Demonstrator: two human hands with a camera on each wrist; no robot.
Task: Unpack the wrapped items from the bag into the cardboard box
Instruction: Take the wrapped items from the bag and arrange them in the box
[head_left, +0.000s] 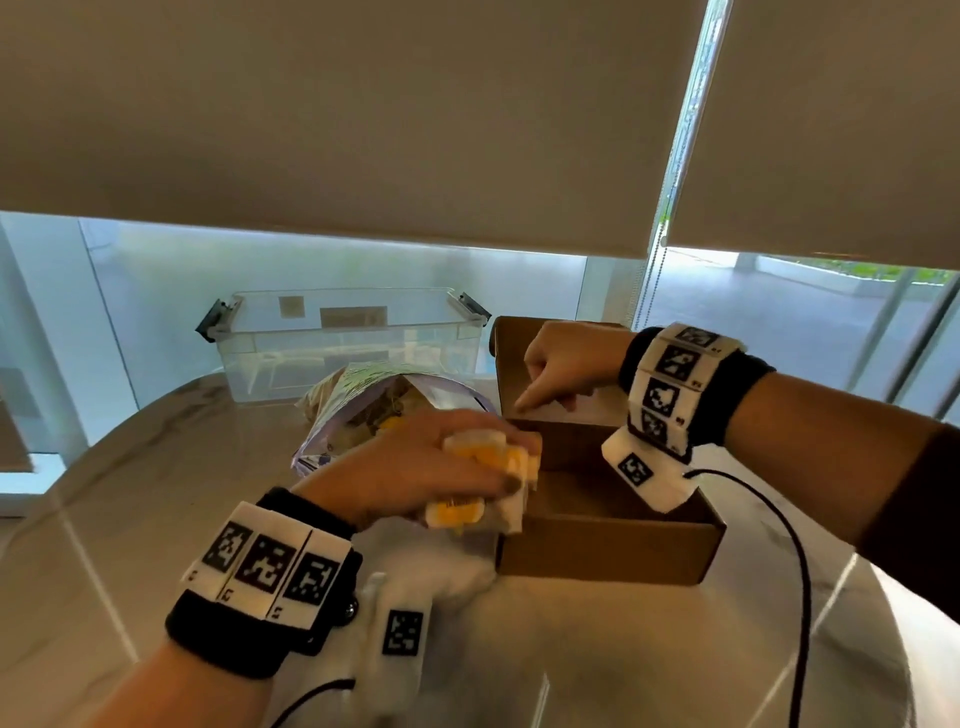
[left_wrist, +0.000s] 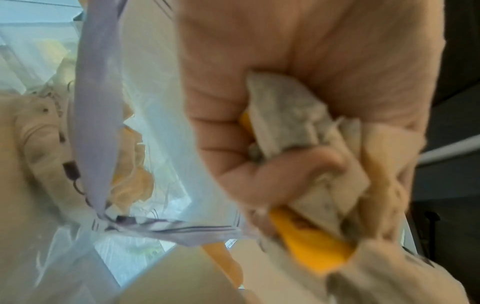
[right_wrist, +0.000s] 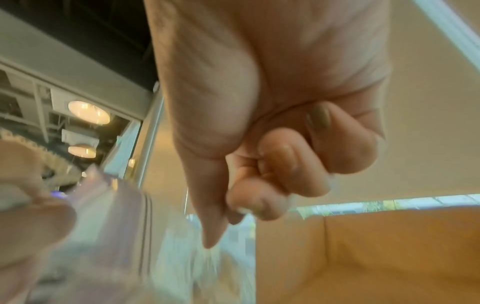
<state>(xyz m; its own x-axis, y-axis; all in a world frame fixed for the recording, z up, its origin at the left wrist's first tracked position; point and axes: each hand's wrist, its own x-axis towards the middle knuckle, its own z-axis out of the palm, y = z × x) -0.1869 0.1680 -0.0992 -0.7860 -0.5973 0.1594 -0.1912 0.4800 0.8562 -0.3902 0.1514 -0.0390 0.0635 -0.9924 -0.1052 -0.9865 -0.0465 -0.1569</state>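
Note:
My left hand (head_left: 415, 467) grips several white and yellow wrapped items (head_left: 493, 448) just above the left wall of the open cardboard box (head_left: 608, 551). In the left wrist view the fingers (left_wrist: 259, 168) curl round the crumpled wrappers (left_wrist: 309, 244). The clear bag (head_left: 363, 410) with a purple rim stands open behind that hand, with more wrapped items inside. My right hand (head_left: 561, 369) hovers over the back of the box, its fingers curled into the palm and holding nothing; the right wrist view shows this fist (right_wrist: 272, 154) above the box's inside (right_wrist: 389, 257).
A clear plastic tub (head_left: 343, 343) with dark latches stands at the back of the round marble table (head_left: 571, 649). A black cable (head_left: 795, 571) trails from my right wrist across the table to the right of the box. Window blinds hang behind.

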